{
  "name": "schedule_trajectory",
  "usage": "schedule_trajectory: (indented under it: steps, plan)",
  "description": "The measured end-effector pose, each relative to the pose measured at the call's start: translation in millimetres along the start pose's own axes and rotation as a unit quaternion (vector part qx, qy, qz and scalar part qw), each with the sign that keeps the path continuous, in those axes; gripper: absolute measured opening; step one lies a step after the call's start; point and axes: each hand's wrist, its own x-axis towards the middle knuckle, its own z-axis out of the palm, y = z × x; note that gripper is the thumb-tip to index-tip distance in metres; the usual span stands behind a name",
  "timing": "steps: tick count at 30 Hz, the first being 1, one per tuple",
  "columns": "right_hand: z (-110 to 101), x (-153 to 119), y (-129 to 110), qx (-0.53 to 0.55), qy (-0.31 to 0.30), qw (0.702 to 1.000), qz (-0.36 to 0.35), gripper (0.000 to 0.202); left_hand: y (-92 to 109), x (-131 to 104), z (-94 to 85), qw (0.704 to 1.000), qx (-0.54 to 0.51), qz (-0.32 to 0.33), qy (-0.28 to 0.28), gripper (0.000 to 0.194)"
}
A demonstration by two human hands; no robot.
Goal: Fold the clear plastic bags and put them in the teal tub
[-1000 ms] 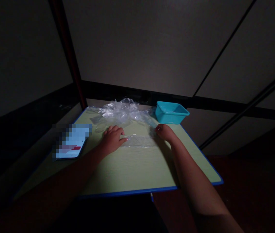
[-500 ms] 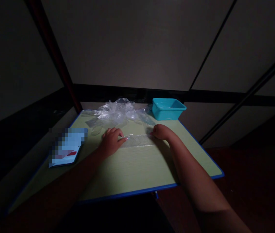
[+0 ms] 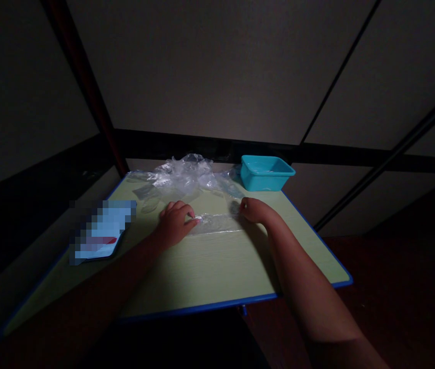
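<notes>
A clear plastic bag lies flattened on the table between my two hands. My left hand pinches its left end between thumb and forefinger, the other fingers curled toward the tabletop. At the opposite end, my right hand is closed, with the bag's edge running into its fingertips. Just beyond both hands spreads a crumpled heap of clear plastic bags, whose separate pieces are hard to tell apart.
A turquoise plastic basket stands at the table's back right corner. On the left lies a tablet or phone with a lit, blurred screen. The pale green table has a blue edge, and a panelled wall rises behind it.
Both hands stay almost where they were, still at the two ends of the bag. The view has shifted slightly.
</notes>
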Motion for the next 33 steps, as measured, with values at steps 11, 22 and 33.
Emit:
schedule_trajectory:
  steps: [11,22,33]
  plan:
    - [2,5,3,0.023,-0.018,1.000,-0.009,0.027,1,0,-2.7,0.998,-0.051,0.028,-0.010,0.012]
    - [15,13,8,0.122,0.077,0.984,-0.107,0.018,-4,4,-0.1,0.989,-0.139,0.046,-0.026,0.013]
    - [9,7,2,0.130,-0.002,0.987,-0.097,0.014,-9,5,1.9,0.988,-0.148,0.030,-0.010,0.015]
